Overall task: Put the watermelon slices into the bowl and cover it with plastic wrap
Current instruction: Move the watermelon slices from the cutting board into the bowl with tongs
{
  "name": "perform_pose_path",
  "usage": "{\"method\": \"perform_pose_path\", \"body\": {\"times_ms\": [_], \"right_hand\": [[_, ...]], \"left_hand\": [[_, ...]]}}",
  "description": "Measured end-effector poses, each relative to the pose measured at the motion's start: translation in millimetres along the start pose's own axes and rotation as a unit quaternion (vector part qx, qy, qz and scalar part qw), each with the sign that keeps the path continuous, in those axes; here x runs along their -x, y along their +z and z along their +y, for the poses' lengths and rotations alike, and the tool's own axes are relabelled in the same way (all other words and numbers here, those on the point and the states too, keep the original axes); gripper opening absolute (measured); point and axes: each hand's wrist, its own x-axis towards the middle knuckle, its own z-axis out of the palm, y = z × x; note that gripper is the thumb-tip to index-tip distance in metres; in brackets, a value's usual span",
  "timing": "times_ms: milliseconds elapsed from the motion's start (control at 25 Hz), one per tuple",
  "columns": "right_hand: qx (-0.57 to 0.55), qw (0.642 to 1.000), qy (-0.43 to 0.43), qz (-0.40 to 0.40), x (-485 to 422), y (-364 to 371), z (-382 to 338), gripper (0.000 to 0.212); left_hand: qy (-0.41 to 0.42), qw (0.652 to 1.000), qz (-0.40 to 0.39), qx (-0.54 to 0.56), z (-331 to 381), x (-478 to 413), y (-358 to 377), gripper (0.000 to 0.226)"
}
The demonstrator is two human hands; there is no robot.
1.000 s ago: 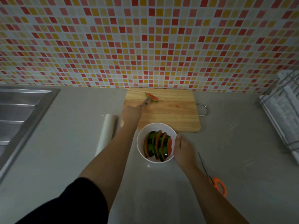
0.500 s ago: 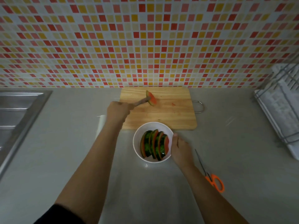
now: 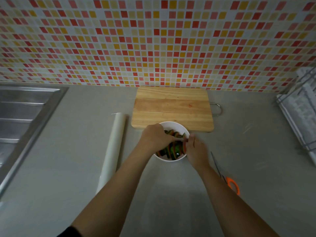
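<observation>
A white bowl stands on the counter just in front of the wooden cutting board. Several watermelon slices stand on edge inside it, green rind and red flesh showing. My left hand hovers over the bowl's left half, shut on a thin pale utensil. The utensil's tip carries one more slice at the right end of the row. My right hand grips the bowl's right rim, fingertips close to that slice. The board holds no slices, only a small red stain.
A roll of plastic wrap lies left of the bowl. Orange-handled scissors lie to the right, partly under my right forearm. A steel sink fills the far left, and a dish rack the far right. A tiled wall backs the counter.
My left hand lifted the last slice off the cutting board with the utensil and carried it back over the bowl. My right hand stayed at the bowl's right rim.
</observation>
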Motion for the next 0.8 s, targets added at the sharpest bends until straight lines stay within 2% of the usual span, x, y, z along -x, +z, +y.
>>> {"method": "perform_pose_path", "body": {"times_ms": [120,240,320,480,600,800], "right_hand": [[0.023,1.000,-0.011,0.000,-1,0,1,0.041],[-0.004,1.000,0.004,0.018,-1,2,2,0.049],[-0.005,1.000,0.013,0.012,-2,2,3,0.051],[-0.003,1.000,0.017,0.008,-3,2,5,0.047],[0.004,1.000,0.011,0.013,-2,2,6,0.047],[0.026,1.000,0.008,0.009,-4,2,8,0.046]], "left_hand": [[0.000,0.998,0.056,0.032,-27,1,-30,0.039],[-0.033,0.985,0.148,0.083,-46,-22,-61,0.045],[-0.070,0.973,0.179,0.130,-50,-54,-58,0.046],[-0.086,0.966,0.217,0.106,-47,-103,-19,0.034],[-0.104,0.958,0.247,0.097,-43,-118,2,0.033],[-0.129,0.958,0.254,0.042,-42,-139,22,0.033]]}}
